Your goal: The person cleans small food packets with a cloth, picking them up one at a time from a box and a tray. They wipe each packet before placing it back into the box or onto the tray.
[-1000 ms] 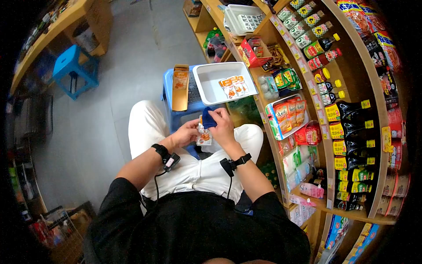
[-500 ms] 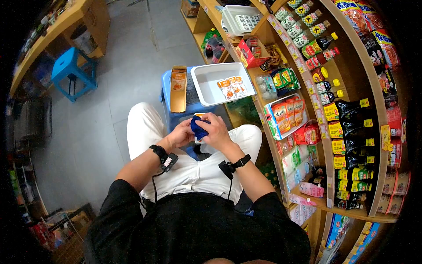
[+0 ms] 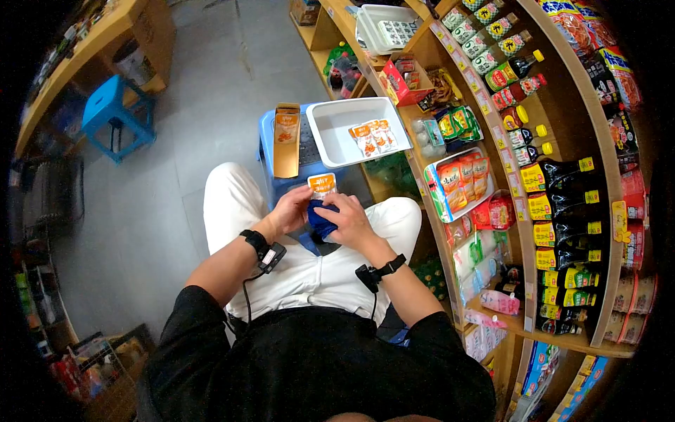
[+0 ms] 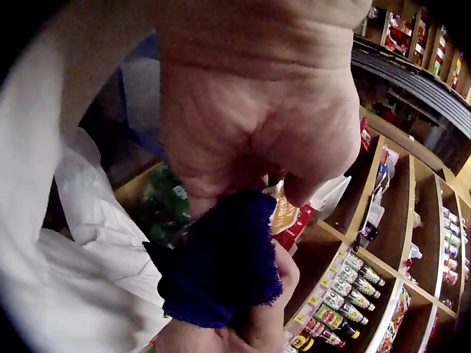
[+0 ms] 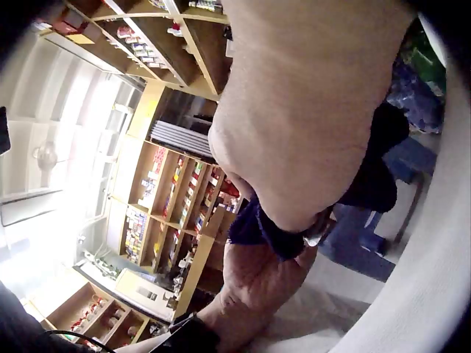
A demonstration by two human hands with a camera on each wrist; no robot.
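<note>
An orange-and-white sachet [image 3: 322, 185] stands up between the two hands above the lap, its lower part behind a dark blue cloth [image 3: 322, 219]. The left hand [image 3: 290, 212] pinches the sachet's left side. With bent fingers, the right hand [image 3: 347, 221] holds the cloth against the sachet. In the left wrist view the cloth [image 4: 221, 265] covers much of the fingers, and a bit of the sachet [image 4: 284, 213] shows beside the thumb. Several similar sachets [image 3: 375, 138] lie in a white tray [image 3: 326, 133]; an open carton [image 3: 287, 163] with a sachet inside stands left of it.
The carton and tray rest on a blue stool [image 3: 267, 133] in front of the knees. Another blue stool [image 3: 105, 105] stands on the grey floor at left. Shelves with bottles [image 3: 555, 207] and packets run along the right side, close to the right knee.
The sachet's orange end now shows above the cloth, where the hands and cloth covered most of it half a second ago. The cloth has moved down a little. Tray and carton stay put.
</note>
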